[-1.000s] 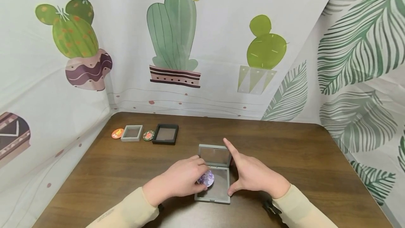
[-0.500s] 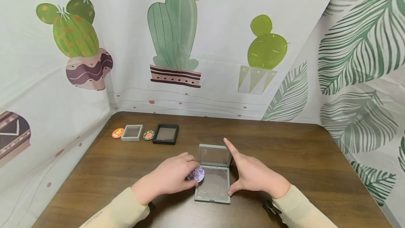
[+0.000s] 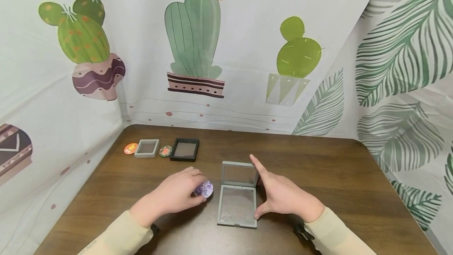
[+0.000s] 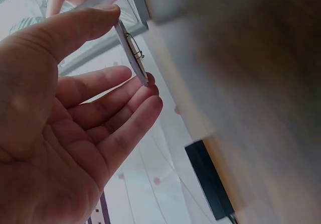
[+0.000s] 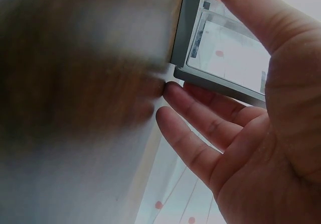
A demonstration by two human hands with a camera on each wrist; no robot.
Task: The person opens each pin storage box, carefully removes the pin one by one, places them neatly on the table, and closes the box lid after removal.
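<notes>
A round purple pin badge (image 3: 205, 189) is pinched between the thumb and fingers of my left hand (image 3: 170, 193), just left of the grey display case. The left wrist view shows the badge (image 4: 129, 50) edge-on, with the metal pin on its back. The hinged grey display case (image 3: 236, 224) lies on the table, its lid (image 3: 240, 163) standing up and its clear film base facing upward. My right hand (image 3: 284, 195) is spread along the case's right side, index finger by the lid's upper corner and thumb at the base's edge. In the right wrist view, the fingers (image 5: 193, 148) look nearly straight beside the case's frame.
At the back left of the brown table (image 3: 336, 176) stand a small grey case (image 3: 137, 154) and a black case (image 3: 193, 156). An orange badge (image 3: 130, 148) and a green-and-red badge (image 3: 165, 151) lie beside them. Cactus-printed cloth hangs behind the table.
My left hand has drawn the badge leftward from over the display case's base to the table area beside it. The right hand and the case have stayed in place.
</notes>
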